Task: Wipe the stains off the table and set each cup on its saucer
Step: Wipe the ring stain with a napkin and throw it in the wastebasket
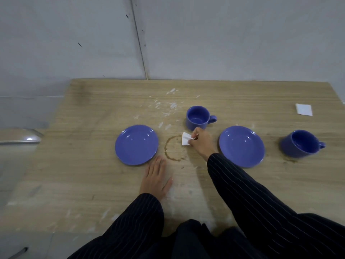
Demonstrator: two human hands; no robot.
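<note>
Brown ring stain (174,148) sits mid-table between two blue saucers; its right arc is broken where the right hand (201,142) presses a folded white tissue (186,139), fingers pinched shut on it. Left hand (155,177) lies flat, fingers spread apart, holding nothing, at 6 o'clock of the left saucer (136,144). Right saucer (242,146) is at 3 o'clock of the stain. One blue cup (198,117) stands upright at 1 o'clock of the stain, handle right. Second cup (301,143) stands at 3 o'clock of the right saucer, over a brown smear (290,160). Spare napkin (304,109) lies near the table's right edge. Wooden table (93,174) has open room near side and left; white flecks (168,107) lie at 12 o'clock.
</note>
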